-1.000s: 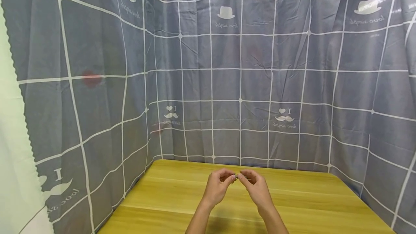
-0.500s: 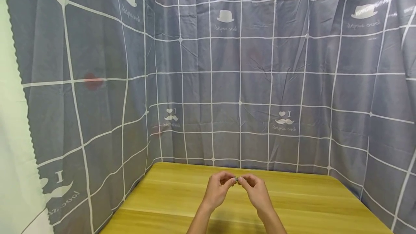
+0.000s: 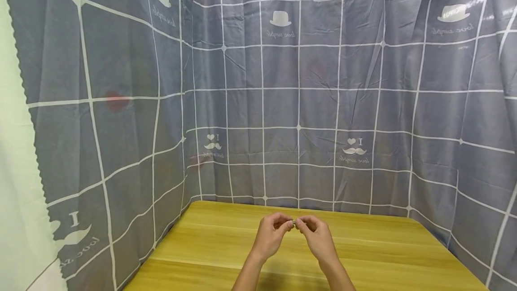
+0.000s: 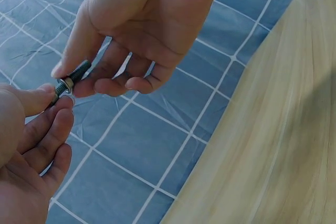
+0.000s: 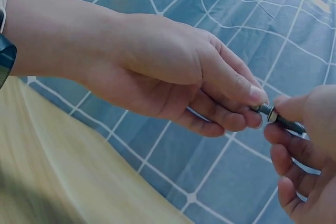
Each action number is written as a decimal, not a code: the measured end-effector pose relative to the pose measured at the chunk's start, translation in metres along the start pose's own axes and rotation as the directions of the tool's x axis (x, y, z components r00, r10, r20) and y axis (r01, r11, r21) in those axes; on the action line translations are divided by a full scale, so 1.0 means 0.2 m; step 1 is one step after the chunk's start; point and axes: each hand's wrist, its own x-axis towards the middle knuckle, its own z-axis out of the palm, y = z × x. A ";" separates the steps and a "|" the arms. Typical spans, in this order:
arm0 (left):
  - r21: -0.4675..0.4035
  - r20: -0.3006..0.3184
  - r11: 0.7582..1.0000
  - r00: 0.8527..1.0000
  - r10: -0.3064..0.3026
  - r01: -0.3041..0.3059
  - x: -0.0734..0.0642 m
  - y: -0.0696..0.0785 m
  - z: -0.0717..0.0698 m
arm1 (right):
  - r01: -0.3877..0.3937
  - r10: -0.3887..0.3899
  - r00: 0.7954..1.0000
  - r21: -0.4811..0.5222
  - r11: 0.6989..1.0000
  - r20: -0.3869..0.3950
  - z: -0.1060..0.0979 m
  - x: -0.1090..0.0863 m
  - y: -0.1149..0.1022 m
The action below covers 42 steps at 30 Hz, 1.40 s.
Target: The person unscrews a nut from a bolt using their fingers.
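The bolt (image 4: 82,70) is located between the two hands, in the air above the table (image 3: 383,257). The left hand (image 3: 270,235) is on one side of it and the right hand (image 3: 320,238) is on the other. The left hand grips one end of the bolt between thumb and finger; its remaining fingers are bent. The right hand pinches the bolt from the opposite side with thumb and forefinger; its remaining fingers are loosely curled. The two sets of fingertips are close together, with a short part of the bolt exposed between them.

Count: two hands, one bolt, one metal ring (image 4: 65,85) around the bolt, one table. The curtain (image 3: 319,111) behind the table carries three white hat prints and three white moustache prints in the head view. One dark device (image 5: 6,59) is at the left wrist, at the edge of the right wrist view.

The bolt is slim, straight and made of dark grey metal. A screw thread is visible along the shaft on both sides of the ring. The ring is wider than the shaft, brighter, and nut-like in shape; the right thumb is just beside it. The bolt is tilted in both wrist views. Its end in the left hand is covered by the fingertips.
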 end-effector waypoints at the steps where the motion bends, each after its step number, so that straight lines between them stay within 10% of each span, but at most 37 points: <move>1: -0.004 0.000 1.000 1.000 -0.005 0.005 0.00 0.00 0.00 | 0.008 -0.008 1.000 0.007 1.000 0.005 0.00 0.00 0.00; 16: -0.013 -0.005 1.000 1.000 0.020 -0.020 -0.03 0.21 -0.03 | 0.034 -0.034 0.999 0.017 0.999 0.004 0.02 0.00 0.00; 42: -0.017 0.011 0.999 0.999 -0.030 0.031 0.00 -0.01 -0.02 | -0.010 0.009 0.999 0.015 1.000 0.034 0.00 -0.01 0.01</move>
